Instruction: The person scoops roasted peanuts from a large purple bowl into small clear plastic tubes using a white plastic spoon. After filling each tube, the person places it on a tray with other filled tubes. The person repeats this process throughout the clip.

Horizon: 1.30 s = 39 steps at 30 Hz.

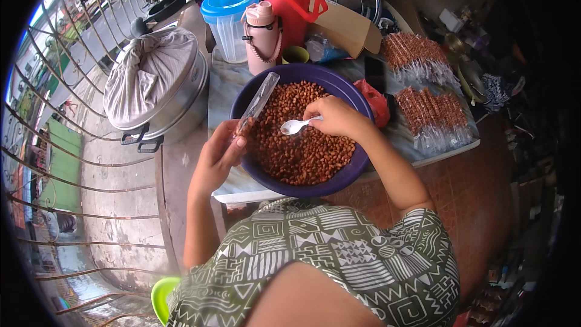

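A purple plastic basin full of reddish-brown peanuts stands before me on the table. My left hand grips a narrow clear plastic bag at its lower end, over the basin's left rim. Some peanuts sit in the bottom of that bag, partly hidden by my fingers; its upper part is unfilled and tilts up to the right. In my right hand is a small white plastic spoon, held by its handle above the peanuts. Its bowl points left towards the bag and seems to carry little or nothing.
Two rows of filled peanut bags, a far row and a near row, lie at right. A red plastic bag touches the basin's right side. Behind stand a pink bottle, a blue-lidded container and a red jug. A cloth-covered pot is left.
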Each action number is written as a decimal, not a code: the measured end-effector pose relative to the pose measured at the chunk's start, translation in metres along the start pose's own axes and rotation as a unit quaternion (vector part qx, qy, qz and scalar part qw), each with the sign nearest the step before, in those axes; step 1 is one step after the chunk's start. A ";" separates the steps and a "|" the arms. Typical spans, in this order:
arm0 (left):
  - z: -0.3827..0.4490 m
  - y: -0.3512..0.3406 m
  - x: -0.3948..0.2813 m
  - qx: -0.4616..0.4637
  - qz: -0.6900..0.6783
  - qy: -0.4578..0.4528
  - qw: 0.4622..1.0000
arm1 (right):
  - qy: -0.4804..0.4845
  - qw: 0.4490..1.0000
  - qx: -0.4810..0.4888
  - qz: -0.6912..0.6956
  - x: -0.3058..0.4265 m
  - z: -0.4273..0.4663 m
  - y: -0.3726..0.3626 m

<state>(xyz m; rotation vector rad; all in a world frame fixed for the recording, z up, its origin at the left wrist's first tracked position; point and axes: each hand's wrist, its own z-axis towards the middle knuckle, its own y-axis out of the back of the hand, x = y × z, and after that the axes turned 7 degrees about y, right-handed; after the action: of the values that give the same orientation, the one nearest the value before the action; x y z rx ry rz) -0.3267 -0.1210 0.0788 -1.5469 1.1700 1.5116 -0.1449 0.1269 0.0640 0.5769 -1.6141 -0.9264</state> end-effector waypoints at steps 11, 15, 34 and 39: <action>0.005 -0.019 -0.008 -0.016 0.072 0.037 0.997 | 0.068 0.990 -0.071 0.104 0.005 -0.027 0.138; 0.013 -0.024 -0.002 -0.004 0.072 0.021 0.997 | 0.050 0.996 -0.070 0.002 0.047 -0.028 0.163; 0.025 -0.067 -0.018 -0.005 -0.131 -0.150 0.980 | 0.065 0.947 -0.043 -0.313 -0.004 -0.103 -0.002; 0.035 -0.081 -0.032 0.056 -0.148 -0.180 0.971 | 0.071 0.982 -0.052 -0.170 0.010 -0.114 0.013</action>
<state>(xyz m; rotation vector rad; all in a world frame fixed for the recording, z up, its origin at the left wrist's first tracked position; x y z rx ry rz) -0.2634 -0.0541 0.0967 -1.2411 0.7642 1.4224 -0.0363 0.0970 0.0872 0.8425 -1.3534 -1.1860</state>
